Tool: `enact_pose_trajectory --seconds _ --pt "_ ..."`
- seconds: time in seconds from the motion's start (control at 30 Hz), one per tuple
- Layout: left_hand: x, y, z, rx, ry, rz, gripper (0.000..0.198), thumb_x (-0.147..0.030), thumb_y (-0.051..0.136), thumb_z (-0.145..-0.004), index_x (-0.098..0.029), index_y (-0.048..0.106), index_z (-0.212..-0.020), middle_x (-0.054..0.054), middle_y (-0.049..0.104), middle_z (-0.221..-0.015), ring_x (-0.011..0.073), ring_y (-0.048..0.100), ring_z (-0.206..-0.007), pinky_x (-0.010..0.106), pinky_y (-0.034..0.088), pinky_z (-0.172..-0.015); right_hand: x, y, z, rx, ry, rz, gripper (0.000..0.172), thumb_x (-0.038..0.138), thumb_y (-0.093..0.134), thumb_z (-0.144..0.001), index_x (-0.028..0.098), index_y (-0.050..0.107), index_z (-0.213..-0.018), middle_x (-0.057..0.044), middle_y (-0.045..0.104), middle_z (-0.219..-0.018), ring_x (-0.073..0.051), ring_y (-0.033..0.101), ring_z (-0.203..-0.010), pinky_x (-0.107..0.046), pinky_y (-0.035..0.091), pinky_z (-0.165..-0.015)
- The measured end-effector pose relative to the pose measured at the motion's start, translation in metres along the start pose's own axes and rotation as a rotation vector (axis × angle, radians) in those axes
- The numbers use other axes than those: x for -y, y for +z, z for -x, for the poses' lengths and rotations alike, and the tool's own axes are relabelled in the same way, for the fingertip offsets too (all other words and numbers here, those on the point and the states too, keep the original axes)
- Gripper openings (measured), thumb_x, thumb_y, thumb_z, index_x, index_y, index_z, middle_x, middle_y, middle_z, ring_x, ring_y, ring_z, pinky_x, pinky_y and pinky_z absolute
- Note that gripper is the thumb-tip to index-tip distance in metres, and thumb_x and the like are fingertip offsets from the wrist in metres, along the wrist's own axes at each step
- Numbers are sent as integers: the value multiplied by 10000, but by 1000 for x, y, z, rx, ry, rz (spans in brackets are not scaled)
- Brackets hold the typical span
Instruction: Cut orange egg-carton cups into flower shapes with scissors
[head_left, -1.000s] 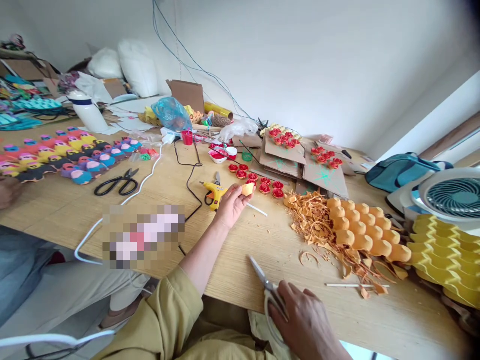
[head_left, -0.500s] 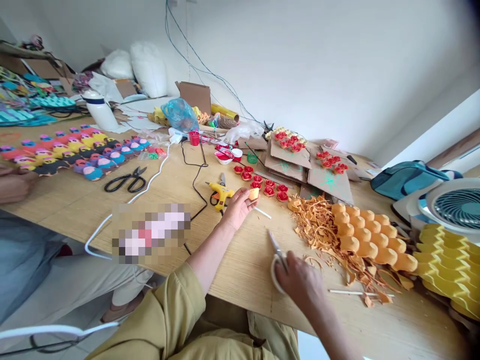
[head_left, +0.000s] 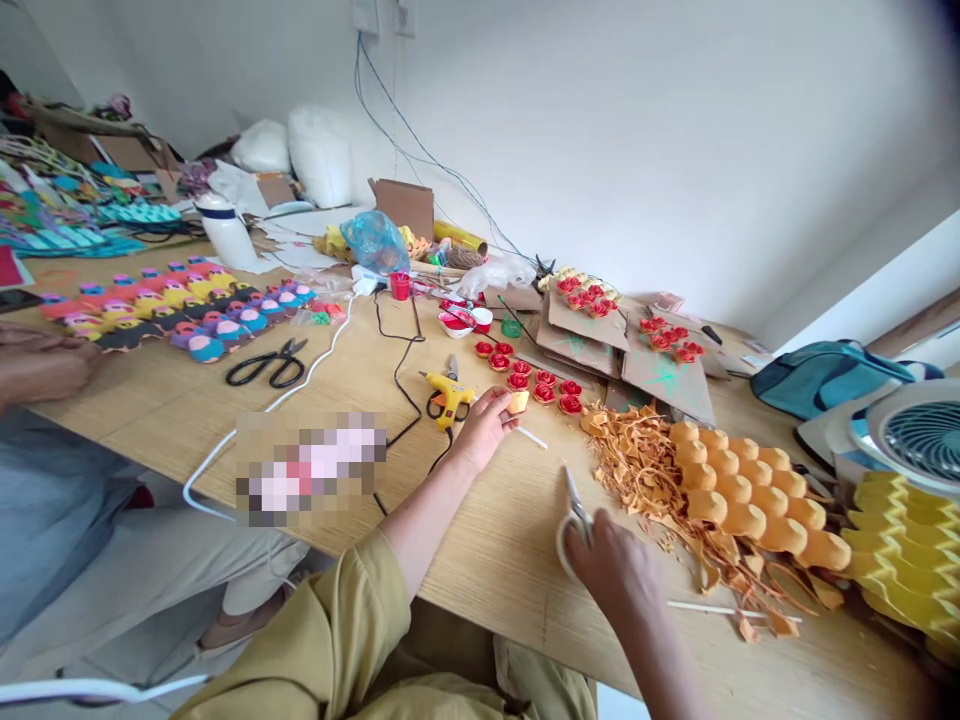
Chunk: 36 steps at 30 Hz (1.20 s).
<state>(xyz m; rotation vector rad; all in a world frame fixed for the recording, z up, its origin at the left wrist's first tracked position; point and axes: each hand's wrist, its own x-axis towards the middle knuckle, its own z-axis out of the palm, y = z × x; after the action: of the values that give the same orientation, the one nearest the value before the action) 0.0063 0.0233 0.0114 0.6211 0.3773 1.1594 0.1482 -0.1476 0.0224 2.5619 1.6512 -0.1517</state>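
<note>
My left hand (head_left: 484, 428) rests on the wooden table (head_left: 487, 540) and pinches a small orange paper cup piece (head_left: 517, 401) between thumb and fingers, right beside a yellow glue gun (head_left: 449, 392). My right hand (head_left: 611, 570) grips white-handled scissors (head_left: 574, 510) with the blades pointing away from me. It lies just left of a pile of orange paper trimmings (head_left: 637, 450) and an orange egg tray (head_left: 750, 490). A thin white stick (head_left: 531, 436) lies on the table by my left hand.
Red paper roses (head_left: 536, 378) sit in rows beyond my left hand, more on cardboard sheets (head_left: 660, 360). Black scissors (head_left: 270, 365) and coloured foam figures (head_left: 172, 310) lie to the left, where another person's hand (head_left: 41, 365) rests. A fan (head_left: 911, 435) and yellow trays (head_left: 904, 540) stand at right.
My right hand has carried the scissors up from the table's near edge towards the trimmings. My left hand has lowered slightly onto the table with the orange piece.
</note>
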Motion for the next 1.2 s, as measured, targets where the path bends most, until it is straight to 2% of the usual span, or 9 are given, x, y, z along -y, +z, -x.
enact_pose_trajectory --seconds 0.1,0.3,0.43,0.53,0.73,0.87,0.97,1.07,1.2 --pt "2 3 1 51 -9 -37 385 -344 823 -660 -183 553 -884 43 707 -1006 151 687 -800 242 445 -698 -15 6 20 -44 50 11 345 457 406 -964 182 598 -884 -140 726 -777 -273 722 -722 -300 390 -560" --pt "3 5 6 97 -18 -160 351 -347 812 -675 -168 584 -873 47 688 -1056 137 688 -791 218 434 -674 25 7 2 -45 -213 -53 279 420 434 -959 201 590 -885 -97 738 -811 -260 724 -740 -294 395 -585" --pt "4 6 6 99 -20 -179 347 -346 807 -679 -168 591 -884 45 682 -1049 127 673 -786 212 428 -660 3 -8 -21 -17 -51 1 328 435 412 -958 177 608 -904 -139 731 -824 -269 724 -769 -296 410 -591" --pt "6 5 5 104 -23 -146 360 -340 819 -662 -170 591 -883 35 677 -1022 123 664 -785 208 418 -655 -18 -12 -13 -21 80 57 389 504 396 -953 187 597 -853 -169 725 -828 -282 716 -744 -314 409 -570" --pt "8 5 5 116 -3 -207 331 -321 816 -676 -169 604 -879 25 666 -958 125 653 -846 203 388 -673 -4 3 0 -18 -166 -26 286 446 431 -954 219 576 -857 -99 733 -796 -242 710 -706 -276 359 -545" --pt "5 7 9 102 34 -325 385 -322 807 -697 -188 627 -1010 35 674 -982 132 643 -857 215 391 -687 -19 2 -26 -80 -47 -20 346 485 411 -950 213 564 -802 -101 703 -705 -223 665 -611 -265 310 -516" --pt "4 9 11 139 45 -366 513 -334 813 -707 -211 609 -1161 58 673 -1076 153 652 -887 226 405 -698 -38 -7 -48 -214 -81 -178 325 514 447 -925 230 562 -815 -26 618 -594 -191 592 -542 -257 292 -504" --pt "4 10 12 161 10 -328 528 -334 840 -685 -193 635 -1151 67 675 -1059 155 649 -873 224 404 -684 -39 -12 -64 -329 -249 -506 322 532 496 -891 224 583 -865 24 543 -578 -155 523 -528 -251 351 -537" --pt "6 9 12 186 -59 -225 500 -394 856 -663 -142 688 -1061 55 675 -907 117 605 -746 214 375 -629 -28 -1 -72 -258 -400 -870 340 508 485 -913 192 612 -914 -2 590 -715 -155 554 -656 -255 428 -631"
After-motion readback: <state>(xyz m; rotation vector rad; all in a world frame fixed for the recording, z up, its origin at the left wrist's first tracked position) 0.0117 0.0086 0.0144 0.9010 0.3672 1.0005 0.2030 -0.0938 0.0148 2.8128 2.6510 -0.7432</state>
